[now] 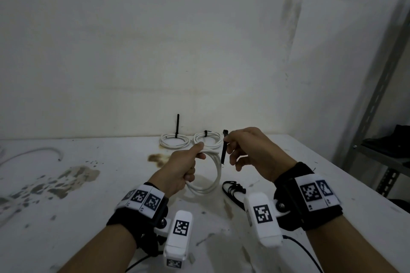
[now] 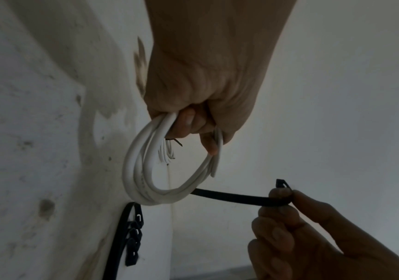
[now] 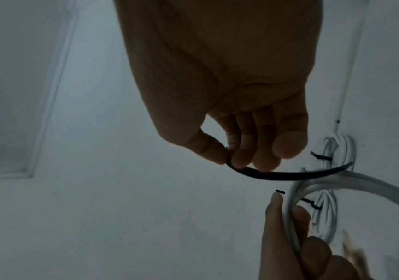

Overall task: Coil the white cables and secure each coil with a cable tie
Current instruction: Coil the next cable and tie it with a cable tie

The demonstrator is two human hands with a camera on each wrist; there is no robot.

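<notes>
Closest to me, the 2 white wrist cameras (image 1: 179,237) ride strapped under my forearms, tagged bands above them. My left hand (image 1: 180,172) is clenched around the white cable coil (image 1: 210,175), fingers curled through the loops, holding it up off the stained white table (image 1: 66,206); the coil hangs down from my fist in several turns, 1 cut end poking loose near my fingertips. My right hand (image 1: 253,150) pinches a black cable tie (image 1: 224,150) between thumb and fingertips near its head, the strap running down toward the coil. In the left wrist view the strap's far end goes behind the bottom of the coil; whether it touches there, I cannot tell. Just right of the coil, a bundle of spare black ties (image 1: 233,190) lies on the table. Back by the wall (image 1: 199,40), 2 finished coils (image 1: 175,141) sit side by side, each bound with a black tie, the left one's tail sticking upright. Far left, a loose white cable (image 1: 33,153) curves across the tabletop. A metal shelf (image 1: 377,117) stands at right.
</notes>
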